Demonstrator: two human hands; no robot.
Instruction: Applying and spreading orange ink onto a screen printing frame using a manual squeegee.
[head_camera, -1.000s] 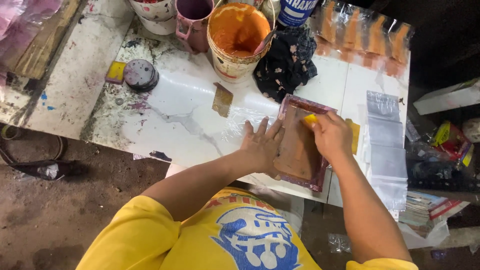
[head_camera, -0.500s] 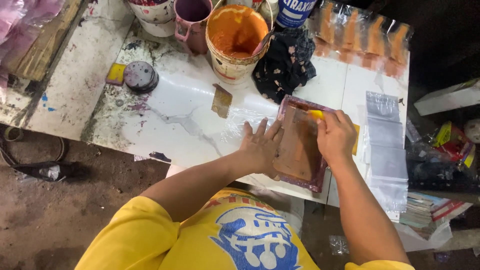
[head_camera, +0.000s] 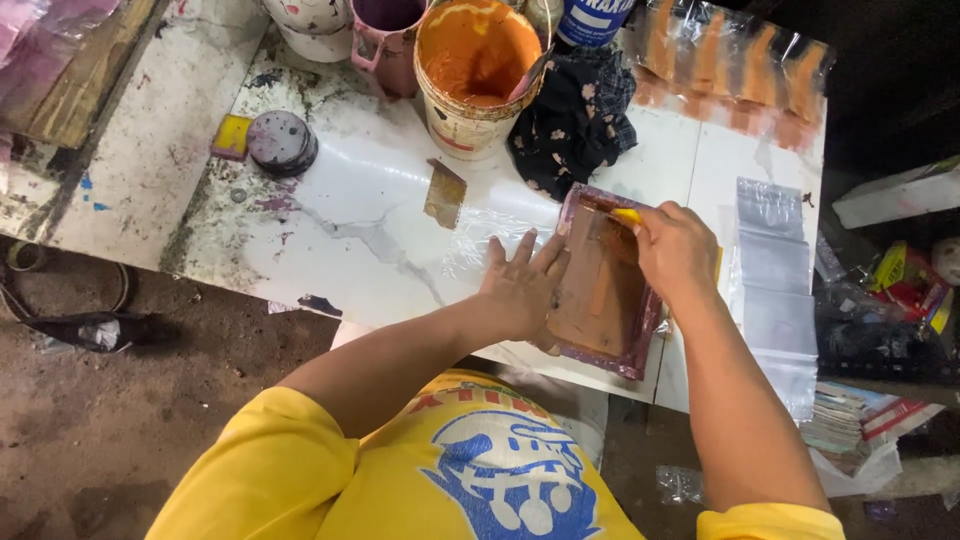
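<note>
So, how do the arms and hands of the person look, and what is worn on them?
Both arms are bare from the short yellow sleeves down. The left hand and right hand wear no gloves; no watch or ring is visible. The yellow shirt carries a blue-and-white print.

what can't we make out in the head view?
- Yellow tool: mostly hidden inside the right hand.
- Frame left edge: covered by the left hand.
- Pink cup and blue can: cut off by the top edge.
</note>
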